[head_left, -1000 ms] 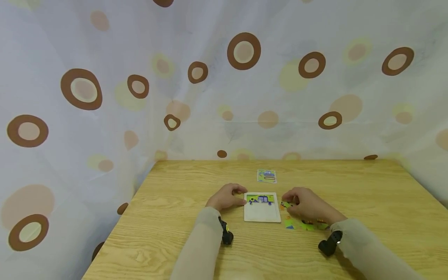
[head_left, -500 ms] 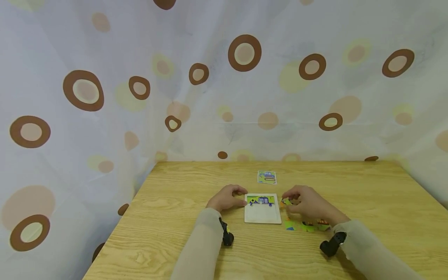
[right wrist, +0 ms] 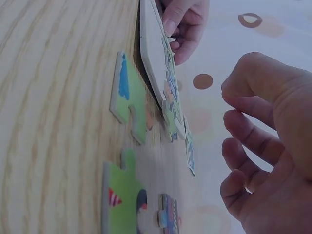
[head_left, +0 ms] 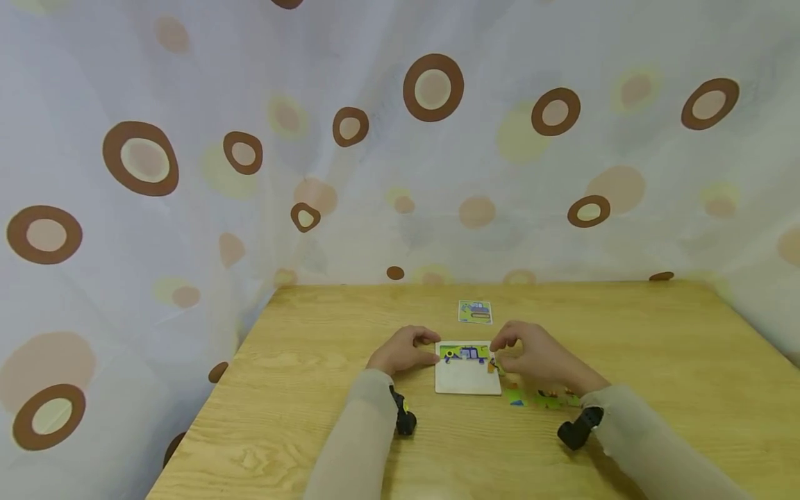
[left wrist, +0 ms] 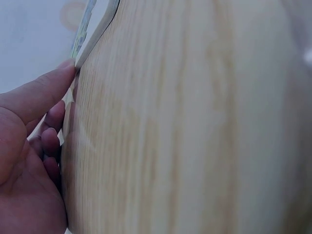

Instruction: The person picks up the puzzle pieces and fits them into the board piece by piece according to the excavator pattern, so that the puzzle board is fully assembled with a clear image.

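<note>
A white puzzle tray (head_left: pixel 467 379) lies flat on the table, with a top row of pieces (head_left: pixel 464 353) forming part of a blue vehicle on green. My left hand (head_left: pixel 405 350) grips its left edge by thumb and fingertips. In the left wrist view the thumb (left wrist: pixel 53 85) meets the tray's edge. My right hand (head_left: pixel 539 353) has a small green and orange puzzle piece (head_left: pixel 491 367) at its fingertips, over the tray's right edge. In the right wrist view the fingers (right wrist: pixel 246 131) are curled; what lies between thumb and index is hidden there.
Loose green puzzle pieces (head_left: pixel 517 398) lie right of the tray, some beneath the right hand; the right wrist view shows one with a blue patch (right wrist: pixel 123 80). A small picture card (head_left: pixel 475 312) lies behind the tray. A spotted curtain (head_left: pixel 350 236) hangs past the wooden table (head_left: pixel 262 417).
My right hand has moved left from the loose pieces to the tray's right edge, with a puzzle piece moving along. The left hand stays at the tray.
</note>
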{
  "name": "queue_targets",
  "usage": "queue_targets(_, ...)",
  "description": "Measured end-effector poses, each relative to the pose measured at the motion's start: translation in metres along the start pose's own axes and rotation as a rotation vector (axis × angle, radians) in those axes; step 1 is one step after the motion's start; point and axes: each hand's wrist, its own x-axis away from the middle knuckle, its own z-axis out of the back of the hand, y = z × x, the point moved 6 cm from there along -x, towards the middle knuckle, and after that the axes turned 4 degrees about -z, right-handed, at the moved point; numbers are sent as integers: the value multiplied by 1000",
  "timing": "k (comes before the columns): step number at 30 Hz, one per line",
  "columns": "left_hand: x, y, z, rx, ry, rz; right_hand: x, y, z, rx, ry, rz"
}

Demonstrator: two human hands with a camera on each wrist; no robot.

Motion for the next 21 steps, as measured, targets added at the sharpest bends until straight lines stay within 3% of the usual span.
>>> queue_targets(12,1,3,2,0,-3,-5,2,4,-3,-35,-64,-104)
queue_targets(21,-1,2,2,-4,0,-6,0,20,-11,-8,-97,-195)
